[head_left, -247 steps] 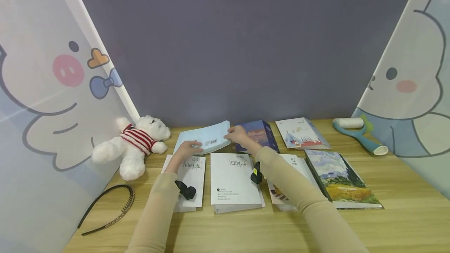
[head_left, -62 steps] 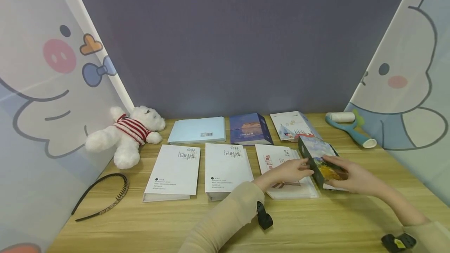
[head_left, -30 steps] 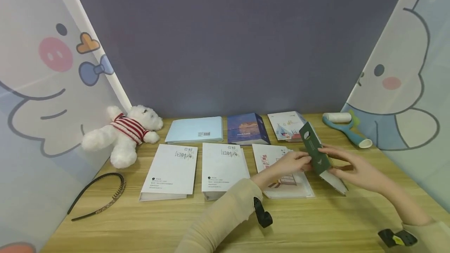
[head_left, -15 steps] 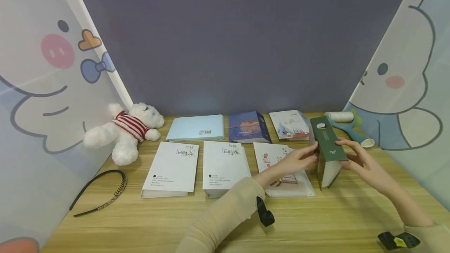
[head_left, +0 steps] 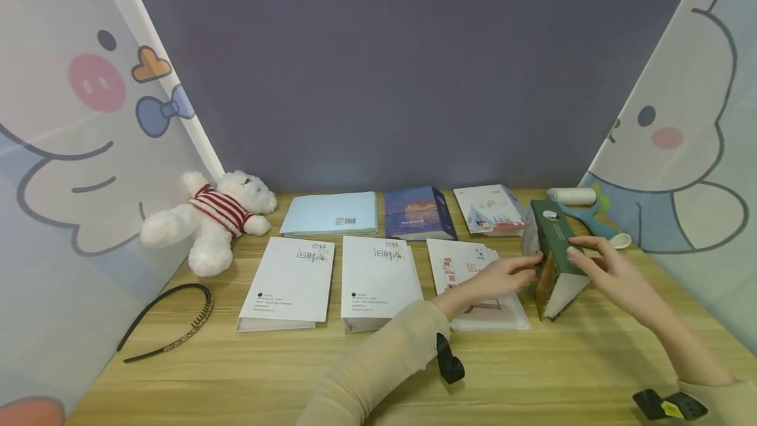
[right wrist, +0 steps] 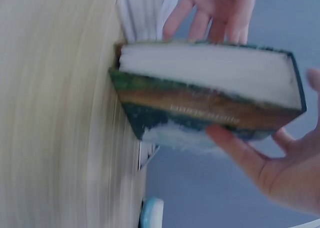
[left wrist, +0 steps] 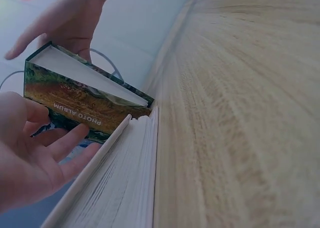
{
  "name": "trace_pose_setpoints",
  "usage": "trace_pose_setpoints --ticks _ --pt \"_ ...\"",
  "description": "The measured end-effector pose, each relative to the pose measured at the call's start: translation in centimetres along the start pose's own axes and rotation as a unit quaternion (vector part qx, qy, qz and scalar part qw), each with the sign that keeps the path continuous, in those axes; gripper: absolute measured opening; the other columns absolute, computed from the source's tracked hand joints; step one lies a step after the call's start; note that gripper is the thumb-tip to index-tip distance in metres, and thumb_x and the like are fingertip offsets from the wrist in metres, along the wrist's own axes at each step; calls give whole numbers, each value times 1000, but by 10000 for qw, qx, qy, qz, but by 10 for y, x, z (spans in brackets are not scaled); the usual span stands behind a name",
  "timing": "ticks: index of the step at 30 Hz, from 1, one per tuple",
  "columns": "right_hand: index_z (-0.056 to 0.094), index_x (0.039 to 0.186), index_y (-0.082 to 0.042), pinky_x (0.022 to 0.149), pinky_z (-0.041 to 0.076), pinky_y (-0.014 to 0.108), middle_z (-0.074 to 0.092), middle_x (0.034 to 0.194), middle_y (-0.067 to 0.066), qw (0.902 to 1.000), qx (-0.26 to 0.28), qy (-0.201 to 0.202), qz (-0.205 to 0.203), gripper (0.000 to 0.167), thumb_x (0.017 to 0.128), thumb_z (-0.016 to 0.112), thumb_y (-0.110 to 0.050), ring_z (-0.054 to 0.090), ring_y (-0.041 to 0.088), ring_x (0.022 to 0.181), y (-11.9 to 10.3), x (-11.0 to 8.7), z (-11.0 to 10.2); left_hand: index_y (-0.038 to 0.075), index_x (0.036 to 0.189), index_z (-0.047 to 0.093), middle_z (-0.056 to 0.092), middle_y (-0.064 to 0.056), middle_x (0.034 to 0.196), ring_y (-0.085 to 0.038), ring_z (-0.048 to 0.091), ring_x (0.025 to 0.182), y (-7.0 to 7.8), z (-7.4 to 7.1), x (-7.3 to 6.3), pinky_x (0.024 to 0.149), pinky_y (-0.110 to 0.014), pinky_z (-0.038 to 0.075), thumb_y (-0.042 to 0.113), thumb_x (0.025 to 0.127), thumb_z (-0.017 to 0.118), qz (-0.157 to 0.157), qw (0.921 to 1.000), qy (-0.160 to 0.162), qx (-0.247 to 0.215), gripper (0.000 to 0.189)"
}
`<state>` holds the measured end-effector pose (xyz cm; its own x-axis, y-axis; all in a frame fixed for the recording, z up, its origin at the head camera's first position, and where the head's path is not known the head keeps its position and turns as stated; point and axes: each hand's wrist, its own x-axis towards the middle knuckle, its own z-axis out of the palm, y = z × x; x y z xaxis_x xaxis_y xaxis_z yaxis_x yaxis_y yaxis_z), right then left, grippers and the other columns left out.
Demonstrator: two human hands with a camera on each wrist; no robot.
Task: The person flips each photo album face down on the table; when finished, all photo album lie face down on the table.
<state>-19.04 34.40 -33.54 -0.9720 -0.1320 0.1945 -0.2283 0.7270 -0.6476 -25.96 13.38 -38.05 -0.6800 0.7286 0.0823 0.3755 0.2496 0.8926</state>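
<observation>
A thick photo album (head_left: 558, 242) with a green spine and painted covers stands on the table, spine upward, at the right of the front row. My left hand (head_left: 499, 278) is at its left cover, the fingers fairly straight and spread against it in the left wrist view. From the right, my right hand (head_left: 618, 281) touches the album near the spine. One finger (right wrist: 240, 150) of it lies along the cover in the right wrist view. Under my left hand lies a white album with a red-and-brown drawing (head_left: 452, 275).
Two white albums, one on the left (head_left: 286, 284) and one in the middle (head_left: 378, 281), lie in front. Behind are a light blue album (head_left: 328, 212), a navy album (head_left: 414, 213) and a tent-patterned album (head_left: 487, 209). Around them are a teddy bear (head_left: 221, 215), headband (head_left: 204, 314) and lint roller (head_left: 591, 222).
The hands have left the light blue album for the green-spined one. That album lay cover up; it has been turned onto its edge, spine up, and shifted slightly right.
</observation>
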Motion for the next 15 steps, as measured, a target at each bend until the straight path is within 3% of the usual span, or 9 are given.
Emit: trace_pose_setpoints --ticks 2,5,8,10,13,15 --pt "22 144 2 70 51 38 26 143 33 9998 -8 -123 147 60 100 43 -32 41 55 116 -4 1 1 28 143 40 50 6 139 -1 61 104 -1 1 0 73 -12 49 26 101 45 -7 10000 -5 31 43" --pt "16 147 2 74 50 50 21 144 35 9992 24 -181 352 69 98 48 -34 36 59 117 -7 2 3 30 143 39 52 7 137 -6 64 94 -2 3 1 67 -13 47 25 100 46 -22 9999 -3 138 43" --pt "12 147 4 78 45 62 14 144 40 9978 90 -160 644 73 99 44 -39 30 63 118 -6 3 4 31 143 39 55 7 134 -5 62 97 -2 6 3 69 -12 45 25 100 46 -1 9989 -16 463 44" --pt "10 146 7 81 40 67 9 143 43 9961 187 -119 852 75 99 41 -41 25 65 120 -5 4 2 32 143 37 52 8 136 -3 60 88 -2 10 4 67 -12 43 26 100 45 7 9973 -80 732 44" --pt "9 144 12 85 34 69 7 142 44 9937 361 -63 1060 77 99 40 -42 20 65 122 -1 6 -2 32 144 35 48 10 140 -2 51 68 -1 17 6 62 -12 41 27 101 42 0 9947 -235 997 44" --pt "11 142 14 88 32 69 9 141 44 9927 416 -26 1129 78 98 43 -42 18 64 123 3 6 -5 32 144 36 47 11 140 -1 51 68 -1 21 6 60 -13 40 27 101 42 -41 9934 -277 1113 44"
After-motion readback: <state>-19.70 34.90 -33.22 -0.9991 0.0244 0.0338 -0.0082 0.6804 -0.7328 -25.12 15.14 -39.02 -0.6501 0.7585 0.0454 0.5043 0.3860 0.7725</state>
